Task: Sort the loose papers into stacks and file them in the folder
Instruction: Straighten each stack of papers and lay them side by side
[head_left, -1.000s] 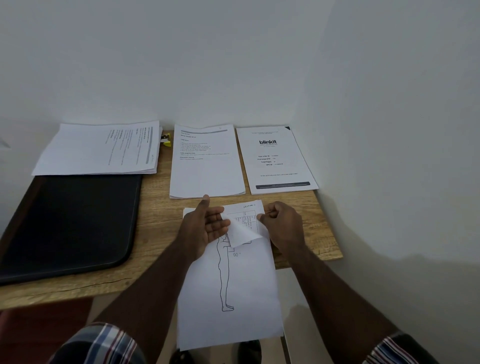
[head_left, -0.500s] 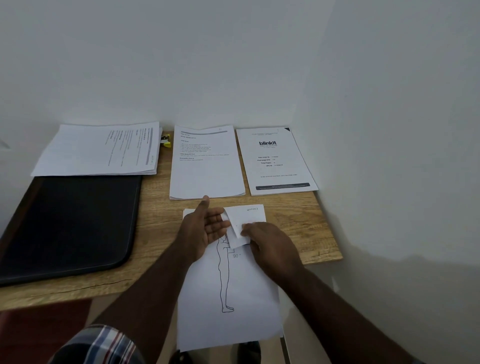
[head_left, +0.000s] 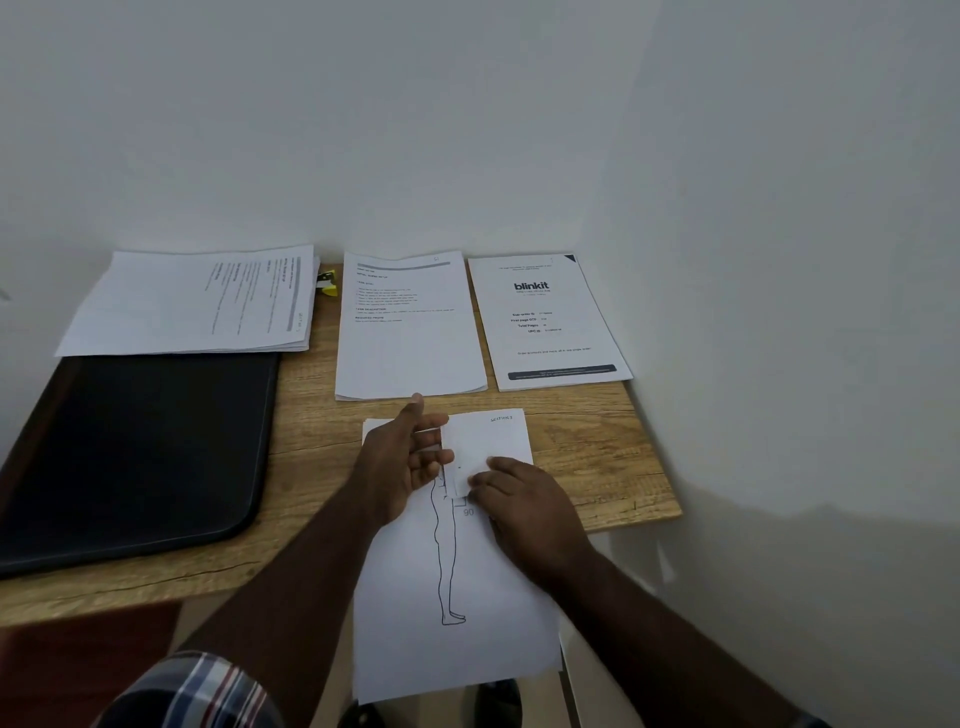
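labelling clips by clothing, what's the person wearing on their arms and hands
Both forearms are bare, and so are the left hand and right hand: no gloves, rings or watch show. A plaid sleeve in dark blue, white and red covers the left upper arm. Only a sliver of similar fabric shows at the right arm's bottom edge.

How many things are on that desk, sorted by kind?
Paper stacks at the back: 3, the left stack, the middle stack, the blinkit stack
Figure drawing sheet: 1
Small folded paper: 1
Black folder: 1
Small yellow object: 1
Total: 7
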